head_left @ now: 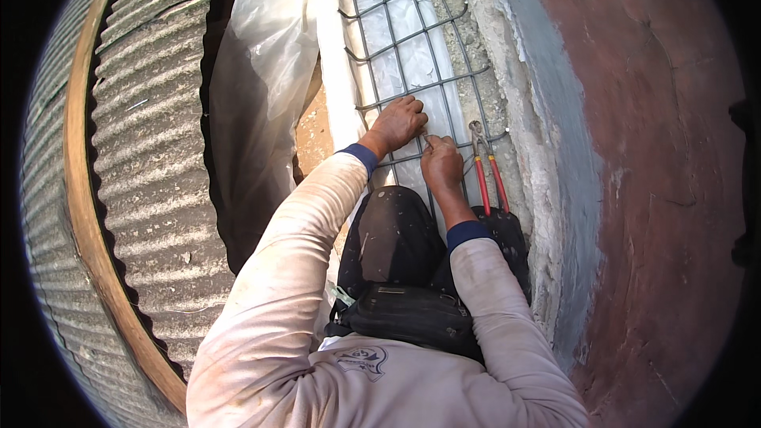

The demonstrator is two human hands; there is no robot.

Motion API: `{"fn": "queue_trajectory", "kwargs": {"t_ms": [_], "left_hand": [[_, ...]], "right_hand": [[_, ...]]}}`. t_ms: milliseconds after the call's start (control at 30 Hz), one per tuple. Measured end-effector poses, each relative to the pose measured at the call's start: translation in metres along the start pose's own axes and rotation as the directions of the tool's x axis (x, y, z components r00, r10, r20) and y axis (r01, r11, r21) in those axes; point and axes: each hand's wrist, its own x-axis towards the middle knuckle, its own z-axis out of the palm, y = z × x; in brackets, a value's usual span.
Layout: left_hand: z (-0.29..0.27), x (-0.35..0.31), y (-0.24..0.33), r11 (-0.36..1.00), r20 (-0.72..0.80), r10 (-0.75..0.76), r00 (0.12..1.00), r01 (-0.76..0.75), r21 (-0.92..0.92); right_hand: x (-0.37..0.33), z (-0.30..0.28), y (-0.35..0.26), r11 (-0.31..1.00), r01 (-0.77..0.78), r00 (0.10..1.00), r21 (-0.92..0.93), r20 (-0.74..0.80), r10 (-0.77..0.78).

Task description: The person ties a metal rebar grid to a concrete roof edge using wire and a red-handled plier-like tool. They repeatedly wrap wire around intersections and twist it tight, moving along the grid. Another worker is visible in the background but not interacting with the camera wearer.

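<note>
My left hand (398,124) is closed, its fingers curled down over a crossing of the steel rebar mesh (386,1). Just to its right and nearer to me, my right hand (443,163) has its thumb and forefinger pinched together by the same bars. Whatever sits between the fingers of either hand is too small or too hidden to make out. Beside my right hand, end cutting pliers (490,170) with red and yellow handles lie at the mesh's right side, jaws pointing away from me.
White plastic sheeting (269,55) hangs along the left side of the mesh. Farther left are a corrugated roof (154,135) and a wooden strip (82,150). Rough concrete edging (533,127) and a reddish-brown surface (650,190) run along the right. My knees are at the mesh's near end.
</note>
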Motion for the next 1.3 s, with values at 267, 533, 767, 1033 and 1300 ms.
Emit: {"fn": "queue_trajectory", "kwargs": {"t_ms": [267, 533, 767, 1033, 1300], "left_hand": [[0.010, 0.031, -0.009, 0.865, 0.351, -0.320, 0.880, 0.422, -0.272], [0.015, -0.018, -0.002, 0.711, 0.283, -0.557, 0.780, 0.625, -0.323], [0.030, -0.025, 0.022, 0.510, 0.297, -0.712, 0.636, 0.760, -0.404], [0.039, -0.029, 0.033, 0.602, 0.259, -0.707, 0.658, 0.752, -0.267], [0.059, -0.037, 0.033, 0.310, 0.208, -0.829, 0.519, 0.736, -0.602]], "right_hand": [[0.007, -0.009, -0.011, 0.990, -0.043, 0.981, -0.134, 0.182, 0.068], [0.012, -0.017, -0.030, 0.971, -0.154, 0.952, -0.183, 0.234, 0.196], [0.025, -0.011, -0.025, 0.977, -0.095, 0.960, -0.189, 0.243, 0.140], [0.032, -0.008, -0.023, 0.967, -0.158, 0.953, -0.198, 0.224, 0.202], [0.041, -0.009, -0.019, 0.968, -0.160, 0.946, -0.192, 0.250, 0.206]]}}
